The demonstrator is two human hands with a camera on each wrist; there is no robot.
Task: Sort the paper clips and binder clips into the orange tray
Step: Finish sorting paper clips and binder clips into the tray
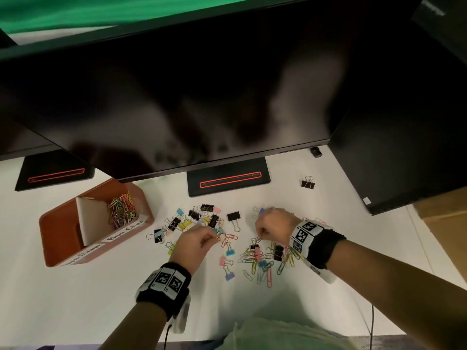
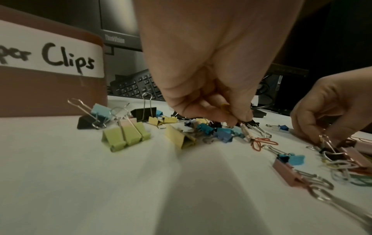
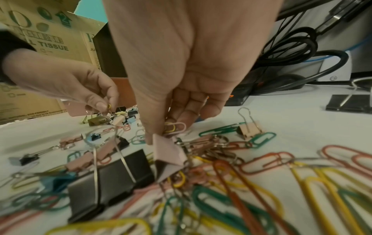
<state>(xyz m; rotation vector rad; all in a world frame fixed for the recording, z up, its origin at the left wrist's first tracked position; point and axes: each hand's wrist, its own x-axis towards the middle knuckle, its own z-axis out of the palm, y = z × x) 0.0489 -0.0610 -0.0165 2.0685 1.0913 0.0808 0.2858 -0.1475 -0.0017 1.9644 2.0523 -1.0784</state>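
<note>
While both hands pick at the scattered clips, the sort looks well short of half done.

On the white desk (image 1: 75, 299) the orange tray (image 1: 63, 223) sits toward the left edge; its far compartment holds a heap of coloured paper clips (image 1: 122, 208), while the near compartment looks bare, so I judge no binder clips are filed yet. The left hand (image 1: 193, 245) pinches a small yellow paper clip (image 2: 225, 106) over the binder clips (image 1: 199, 219) mid-desk. The right hand (image 1: 274, 227) pinches a pink and a yellow paper clip (image 3: 174, 127) above the mixed pile (image 1: 265, 258) nearer the front edge. One black binder clip (image 1: 307, 183) lies apart toward the back right. Most clips remain loose.
</note>
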